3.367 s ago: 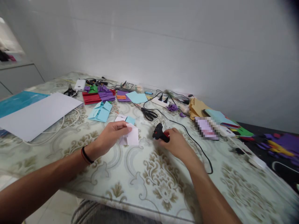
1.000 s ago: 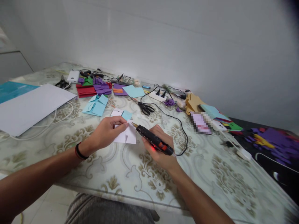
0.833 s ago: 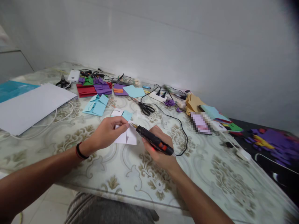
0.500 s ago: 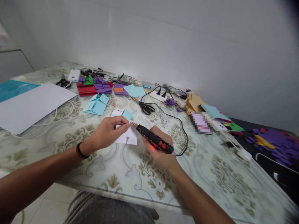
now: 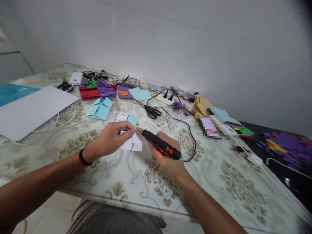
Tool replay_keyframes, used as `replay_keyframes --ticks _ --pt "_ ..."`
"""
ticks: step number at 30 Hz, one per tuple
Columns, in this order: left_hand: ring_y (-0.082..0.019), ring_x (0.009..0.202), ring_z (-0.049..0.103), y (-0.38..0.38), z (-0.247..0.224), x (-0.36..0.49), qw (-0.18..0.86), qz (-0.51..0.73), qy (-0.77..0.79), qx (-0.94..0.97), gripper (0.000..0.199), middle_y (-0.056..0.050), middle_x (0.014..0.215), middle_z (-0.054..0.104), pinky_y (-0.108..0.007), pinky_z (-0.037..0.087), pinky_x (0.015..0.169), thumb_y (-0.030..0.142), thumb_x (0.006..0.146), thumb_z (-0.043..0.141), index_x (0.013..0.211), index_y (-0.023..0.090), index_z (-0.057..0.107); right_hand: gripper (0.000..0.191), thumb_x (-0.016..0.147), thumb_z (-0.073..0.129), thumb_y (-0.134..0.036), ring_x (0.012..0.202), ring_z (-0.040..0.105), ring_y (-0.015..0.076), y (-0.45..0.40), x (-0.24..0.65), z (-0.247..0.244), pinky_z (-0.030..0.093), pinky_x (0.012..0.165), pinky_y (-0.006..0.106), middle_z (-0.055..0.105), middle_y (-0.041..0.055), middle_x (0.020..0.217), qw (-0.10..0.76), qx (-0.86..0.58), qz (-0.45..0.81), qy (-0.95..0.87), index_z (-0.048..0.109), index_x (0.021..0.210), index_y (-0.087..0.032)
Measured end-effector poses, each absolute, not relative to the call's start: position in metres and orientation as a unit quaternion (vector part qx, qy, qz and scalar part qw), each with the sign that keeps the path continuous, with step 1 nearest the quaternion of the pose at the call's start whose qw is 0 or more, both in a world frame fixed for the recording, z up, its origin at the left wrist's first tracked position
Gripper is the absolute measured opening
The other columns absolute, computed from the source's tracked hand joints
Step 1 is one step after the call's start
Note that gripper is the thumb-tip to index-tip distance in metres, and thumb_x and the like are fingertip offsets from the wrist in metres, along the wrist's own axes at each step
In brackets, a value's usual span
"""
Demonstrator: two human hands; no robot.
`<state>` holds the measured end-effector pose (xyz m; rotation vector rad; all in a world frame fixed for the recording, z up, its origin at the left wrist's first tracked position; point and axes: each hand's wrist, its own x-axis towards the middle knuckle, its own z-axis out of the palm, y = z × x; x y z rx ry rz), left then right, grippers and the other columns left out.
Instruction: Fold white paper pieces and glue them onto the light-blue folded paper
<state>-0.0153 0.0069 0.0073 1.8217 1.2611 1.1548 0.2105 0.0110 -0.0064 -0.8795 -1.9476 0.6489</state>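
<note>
My left hand (image 5: 114,138): pinching white paper (image 5: 137,143). My right hand (image 5: 169,162): gripping glue gun (image 5: 158,143), long axis slanting away leftward, nozzle (image 5: 139,129) just beside left fingertips (image 5: 133,131).

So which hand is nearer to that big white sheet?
Left. The left hand is to the right of the big white sheet, apart from it; the right hand is farther right, around the glue gun.

Scissors (image 5: 148,109) on the table (image 5: 102,182), power strip (image 5: 162,100) just behind them to the right, paper packet (image 5: 101,110) out to their left, and in front, glue gun (image 5: 157,142) in the right hand (image 5: 168,164)!
</note>
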Motion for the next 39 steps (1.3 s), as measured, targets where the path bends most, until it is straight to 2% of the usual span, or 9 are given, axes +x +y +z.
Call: replay_keyframes --ticks 12,24,34,39 --pt "-0.017 0.076 0.064 0.0073 0.0034 -0.017 0.33 0.443 0.481 0.681 0.022 -0.003 0.083 0.075 -0.028 0.045 0.069 0.033 0.095 0.061 0.085 0.017 0.073 0.029 0.088 0.064 -0.02 0.062 0.047 0.0147 0.0107 0.2111 -0.0054 0.037 0.059 0.03 0.046 -0.0032 0.064 0.441 -0.367 0.25 -0.78 0.045 0.066 -0.022" --pt "-0.014 0.064 0.057 0.0077 0.005 -0.0165 0.336 0.46 0.476 0.669 0.021 -0.001 0.073 0.07 -0.025 0.04 0.059 0.033 0.093 0.061 0.083 0.017 0.07 0.029 0.088 0.064 -0.02 0.062 0.049 0.0151 0.0109 0.2112 -0.003 0.037 0.057 0.03 0.047 -0.003 0.063 0.439 -0.381 0.235 -0.779 0.044 0.066 -0.023" --pt "-0.014 0.066 0.054 0.0082 0.0025 -0.018 0.341 0.46 0.484 0.662 0.023 0.0 0.073 0.066 -0.026 0.039 0.06 0.037 0.094 0.062 0.086 0.017 0.069 0.028 0.088 0.063 -0.019 0.062 0.05 0.015 0.011 0.2114 -0.0041 0.037 0.058 0.03 0.048 -0.0028 0.064 0.445 -0.375 0.226 -0.781 0.045 0.066 -0.023" --pt "-0.014 0.064 0.052 0.0093 0.005 -0.0178 0.344 0.474 0.491 0.645 0.023 0.0 0.069 0.063 -0.026 0.038 0.058 0.038 0.09 0.063 0.084 0.017 0.068 0.027 0.087 0.063 -0.02 0.061 0.05 0.0151 0.0115 0.2118 -0.0048 0.038 0.058 0.03 0.05 -0.0025 0.064 0.442 -0.378 0.233 -0.779 0.047 0.066 -0.022"
